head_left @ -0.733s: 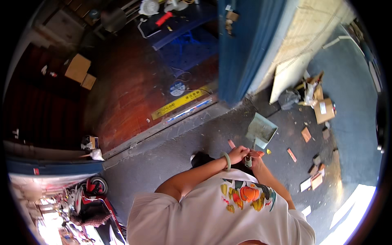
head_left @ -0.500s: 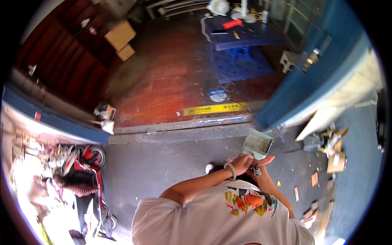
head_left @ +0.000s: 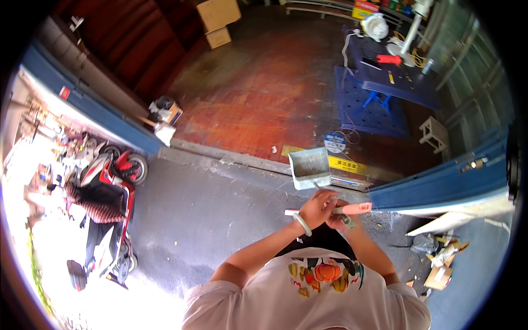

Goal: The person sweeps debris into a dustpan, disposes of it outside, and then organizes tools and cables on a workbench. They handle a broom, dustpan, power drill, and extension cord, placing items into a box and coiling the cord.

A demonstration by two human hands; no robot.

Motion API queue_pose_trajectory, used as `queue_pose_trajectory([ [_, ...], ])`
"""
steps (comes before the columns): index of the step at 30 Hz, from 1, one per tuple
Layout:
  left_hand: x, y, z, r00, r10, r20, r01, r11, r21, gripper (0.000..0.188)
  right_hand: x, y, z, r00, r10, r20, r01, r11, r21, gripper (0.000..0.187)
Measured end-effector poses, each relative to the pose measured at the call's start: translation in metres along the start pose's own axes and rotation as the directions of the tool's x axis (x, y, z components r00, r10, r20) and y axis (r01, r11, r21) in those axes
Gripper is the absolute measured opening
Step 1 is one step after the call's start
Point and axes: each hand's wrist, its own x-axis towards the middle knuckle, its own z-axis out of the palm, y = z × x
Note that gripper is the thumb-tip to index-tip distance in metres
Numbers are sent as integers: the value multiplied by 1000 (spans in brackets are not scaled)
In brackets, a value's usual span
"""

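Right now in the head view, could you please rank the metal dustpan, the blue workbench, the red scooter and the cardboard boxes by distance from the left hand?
1. metal dustpan, just ahead of the left hand.
2. blue workbench, ahead, right.
3. red scooter, far left.
4. cardboard boxes, farthest, at the top.

Grey metal dustpan (head_left: 309, 168), raised, pink-handled tool (head_left: 352, 208), possibly a broom

The dustpan (head_left: 309, 168) looks like dull grey metal, scuffed and matt, while the stick (head_left: 352, 208) gripped in both hands has a smooth pink plastic sheen. A pale, glossy bangle (head_left: 302, 224) circles the left wrist above a soft white cloth shirt (head_left: 308, 297) with a printed picture. The pavement (head_left: 214, 214) is rough grey concrete, and the indoor floor (head_left: 258, 93) is worn, reddish, faintly shiny.
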Motion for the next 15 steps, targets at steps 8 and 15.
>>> queue_pose_trajectory([
  [8, 103, 57, -84, 976, 216, -4, -214, 967, -136, 43, 113, -71, 94, 936, 21, 351, -67, 991, 120, 34],
  [15, 209, 97, -133, 755, 484, -443, -304, 856, 418, 74, 193, -144, 174, 938, 91, 335, -185, 947, 261, 38],
])
